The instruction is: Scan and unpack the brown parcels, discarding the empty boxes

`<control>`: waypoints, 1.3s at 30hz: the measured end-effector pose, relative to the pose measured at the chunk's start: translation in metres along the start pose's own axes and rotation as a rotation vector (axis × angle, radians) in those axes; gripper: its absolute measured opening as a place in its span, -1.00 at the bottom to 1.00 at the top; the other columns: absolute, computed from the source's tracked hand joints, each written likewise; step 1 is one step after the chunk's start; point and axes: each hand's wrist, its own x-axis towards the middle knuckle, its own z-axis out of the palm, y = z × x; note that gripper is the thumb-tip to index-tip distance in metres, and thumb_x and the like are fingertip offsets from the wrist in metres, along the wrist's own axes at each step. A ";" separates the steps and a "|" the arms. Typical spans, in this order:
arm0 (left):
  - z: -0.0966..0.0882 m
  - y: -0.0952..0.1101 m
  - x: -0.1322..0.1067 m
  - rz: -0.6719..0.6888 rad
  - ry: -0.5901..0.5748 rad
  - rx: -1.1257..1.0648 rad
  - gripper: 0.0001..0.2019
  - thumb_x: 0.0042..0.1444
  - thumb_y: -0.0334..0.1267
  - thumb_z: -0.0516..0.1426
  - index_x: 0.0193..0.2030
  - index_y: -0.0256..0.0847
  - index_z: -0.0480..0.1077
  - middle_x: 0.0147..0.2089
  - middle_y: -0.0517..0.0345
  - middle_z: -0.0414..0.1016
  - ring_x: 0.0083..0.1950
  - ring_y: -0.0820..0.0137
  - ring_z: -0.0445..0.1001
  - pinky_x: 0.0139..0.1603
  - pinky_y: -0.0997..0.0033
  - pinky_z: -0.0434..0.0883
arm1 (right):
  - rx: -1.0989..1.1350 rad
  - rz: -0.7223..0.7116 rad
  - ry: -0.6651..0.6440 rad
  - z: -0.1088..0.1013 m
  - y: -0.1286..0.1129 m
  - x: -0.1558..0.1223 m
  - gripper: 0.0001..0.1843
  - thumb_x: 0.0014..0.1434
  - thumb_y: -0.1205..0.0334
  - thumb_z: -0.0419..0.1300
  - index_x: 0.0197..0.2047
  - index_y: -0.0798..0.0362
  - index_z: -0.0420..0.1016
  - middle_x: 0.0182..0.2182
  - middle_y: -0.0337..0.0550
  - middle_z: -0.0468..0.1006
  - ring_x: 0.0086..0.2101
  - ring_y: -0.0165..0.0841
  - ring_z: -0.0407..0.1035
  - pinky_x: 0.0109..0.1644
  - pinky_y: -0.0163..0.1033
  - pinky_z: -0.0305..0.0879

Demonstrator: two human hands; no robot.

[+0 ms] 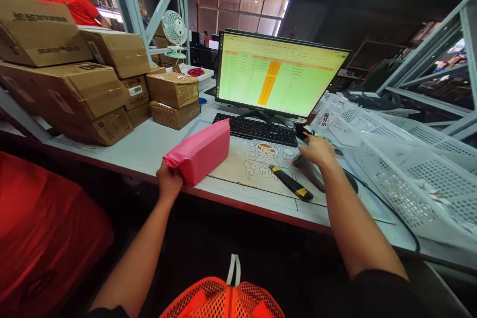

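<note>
My left hand (168, 181) grips the near end of a pink wrapped parcel (201, 151) that lies on the front edge of the table (149, 141). My right hand (319, 151) reaches forward over the desk mat and closes on a dark handheld device (307, 166), perhaps a scanner, whose black cable (387, 208) trails to the right. A black and yellow utility knife (292, 184) lies on the mat just left of my right forearm. A black keyboard (257, 129) and a monitor (279, 74) with a green spreadsheet stand behind.
Stacked cardboard boxes (74, 84) fill the left of the table, with a person in red (74, 2) behind them. White perforated plastic baskets (410, 159) lie on the right. A small white fan (174, 30) stands at the back. An orange mesh basket (223, 300) is below me, red fabric (40, 233) at my left.
</note>
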 end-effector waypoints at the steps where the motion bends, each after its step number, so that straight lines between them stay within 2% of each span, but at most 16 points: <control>1: 0.001 0.000 0.000 -0.014 -0.009 0.061 -0.90 0.11 -0.32 0.12 -0.43 -0.17 0.30 -0.54 0.25 0.29 -0.42 0.36 0.30 -0.33 0.41 0.11 | -0.006 -0.072 0.004 -0.001 -0.010 0.010 -0.61 0.34 0.16 0.14 0.12 0.17 0.57 0.24 0.30 0.48 0.25 0.12 0.31 0.25 0.02 0.29; 3: 0.002 0.002 -0.002 -0.017 -0.010 0.143 -0.87 0.10 -0.37 0.11 -0.46 -0.16 0.27 -0.54 0.22 0.29 -0.41 0.33 0.32 -0.31 0.38 0.08 | -0.021 -0.173 -0.050 0.005 -0.032 0.027 -0.71 0.33 0.27 0.13 0.01 0.12 0.62 0.15 0.15 0.57 0.19 -0.05 0.36 0.21 -0.14 0.28; 6: 0.003 0.007 -0.002 -0.023 -0.023 0.196 -0.84 0.07 -0.42 0.11 -0.47 -0.14 0.24 -0.53 0.19 0.31 -0.39 0.28 0.36 -0.29 0.35 0.08 | -0.014 -0.200 -0.118 0.023 -0.054 0.045 -0.74 0.31 0.29 0.17 -0.01 0.13 0.63 0.05 0.11 0.63 0.10 -0.14 0.41 0.09 -0.24 0.27; 11: 0.006 0.003 -0.004 -0.034 -0.036 0.218 -0.79 0.04 -0.40 0.11 -0.53 -0.11 0.18 -0.57 0.19 0.27 -0.43 0.27 0.34 -0.30 0.34 0.08 | -0.004 -0.179 -0.165 0.037 -0.057 0.063 -0.69 0.36 0.23 0.15 0.01 0.18 0.64 0.01 0.14 0.66 -0.02 -0.17 0.49 -0.06 -0.25 0.27; 15: 0.009 -0.001 -0.007 0.018 -0.006 0.178 -0.86 0.01 -0.36 0.11 -0.50 -0.12 0.22 -0.55 0.16 0.32 -0.43 0.27 0.36 -0.31 0.34 0.09 | 0.010 -0.199 -0.150 0.035 -0.060 0.073 -0.63 0.44 0.18 0.07 0.07 0.19 0.60 0.07 0.14 0.64 0.03 -0.17 0.49 -0.05 -0.24 0.26; 19: 0.007 -0.003 -0.006 0.079 0.003 0.075 -0.96 0.03 -0.25 0.08 -0.40 -0.13 0.30 -0.52 0.15 0.39 -0.43 0.26 0.39 -0.35 0.37 0.15 | -0.001 -0.208 -0.176 0.028 -0.075 0.072 -0.65 0.43 0.20 0.08 0.09 0.21 0.58 0.07 0.17 0.64 0.05 -0.14 0.50 -0.05 -0.23 0.27; 22: 0.001 -0.006 -0.006 0.129 -0.020 -0.014 -0.82 0.13 -0.10 0.09 -0.25 -0.15 0.37 -0.39 0.11 0.51 -0.36 0.25 0.48 -0.32 0.36 0.30 | -0.009 -0.221 -0.185 0.018 -0.082 0.049 -0.62 0.42 0.16 0.11 0.13 0.21 0.54 0.07 0.19 0.63 0.06 -0.09 0.51 -0.04 -0.21 0.31; 24: -0.004 -0.010 -0.005 0.204 -0.074 -0.136 -0.62 0.18 0.08 0.15 -0.05 -0.17 0.40 -0.19 0.02 0.59 -0.20 0.21 0.56 -0.21 0.32 0.42 | -0.010 -0.251 -0.204 0.014 -0.080 0.017 -0.59 0.39 0.10 0.18 0.16 0.18 0.54 0.08 0.17 0.63 0.05 -0.07 0.52 -0.02 -0.19 0.33; 26: -0.007 -0.014 -0.005 0.276 -0.147 -0.244 -0.37 0.09 0.28 0.26 0.08 -0.19 0.37 -0.03 -0.05 0.58 -0.07 0.17 0.58 -0.11 0.28 0.48 | -0.014 -0.276 -0.219 0.015 -0.071 -0.025 -0.52 0.36 0.06 0.22 0.23 0.15 0.51 0.12 0.18 0.61 0.08 -0.03 0.51 0.03 -0.14 0.36; 28: -0.008 -0.014 -0.004 0.290 -0.194 -0.258 -0.26 -0.06 0.36 0.36 0.05 -0.18 0.39 -0.07 -0.01 0.57 -0.10 0.19 0.57 -0.12 0.29 0.48 | -0.032 -0.281 -0.214 0.024 -0.056 -0.068 -0.45 0.37 0.06 0.20 0.32 0.14 0.44 0.17 0.20 0.58 0.13 0.03 0.49 0.08 -0.07 0.38; 29: -0.007 -0.012 -0.003 0.281 -0.200 -0.255 -0.28 -0.09 0.36 0.39 -0.02 -0.18 0.41 -0.15 0.04 0.56 -0.16 0.22 0.55 -0.16 0.31 0.46 | -0.040 -0.283 -0.196 0.030 -0.048 -0.087 -0.44 0.39 0.08 0.17 0.36 0.15 0.40 0.19 0.22 0.56 0.15 0.05 0.48 0.11 -0.04 0.39; 31: -0.002 -0.005 0.000 0.270 -0.192 -0.278 -0.40 -0.01 0.35 0.36 -0.19 -0.15 0.40 -0.30 0.13 0.49 -0.27 0.28 0.48 -0.22 0.33 0.43 | -0.030 -0.289 -0.125 0.045 -0.032 -0.115 -0.46 0.42 0.15 0.09 0.39 0.18 0.39 0.20 0.24 0.54 0.18 0.04 0.46 0.19 0.00 0.38; 34: 0.012 0.007 0.004 0.277 -0.160 -0.354 -0.48 0.16 0.34 0.23 -0.29 -0.14 0.37 -0.32 0.12 0.45 -0.26 0.27 0.45 -0.18 0.30 0.46 | 0.117 -0.296 0.029 0.061 -0.017 -0.131 -0.48 0.42 0.25 -0.02 0.34 0.25 0.44 0.18 0.29 0.54 0.18 0.03 0.45 0.28 0.05 0.35; 36: 0.024 0.015 0.004 0.267 -0.122 -0.363 -0.55 0.24 0.25 0.18 -0.23 -0.14 0.38 -0.26 0.10 0.47 -0.20 0.25 0.47 -0.11 0.29 0.47 | 0.318 -0.339 0.116 0.058 -0.017 -0.134 -0.49 0.41 0.23 -0.03 0.29 0.25 0.47 0.11 0.28 0.58 0.08 0.00 0.51 0.23 0.07 0.41; 39: 0.037 0.029 -0.001 0.205 0.019 -0.383 -0.79 0.33 -0.05 0.13 -0.19 -0.14 0.36 -0.24 0.12 0.47 -0.17 0.28 0.47 -0.05 0.29 0.46 | 0.639 -0.543 0.142 0.027 -0.041 -0.142 -0.46 0.47 0.11 -0.05 0.34 0.16 0.45 -0.10 0.09 0.66 -0.23 -0.17 0.57 -0.03 -0.03 0.53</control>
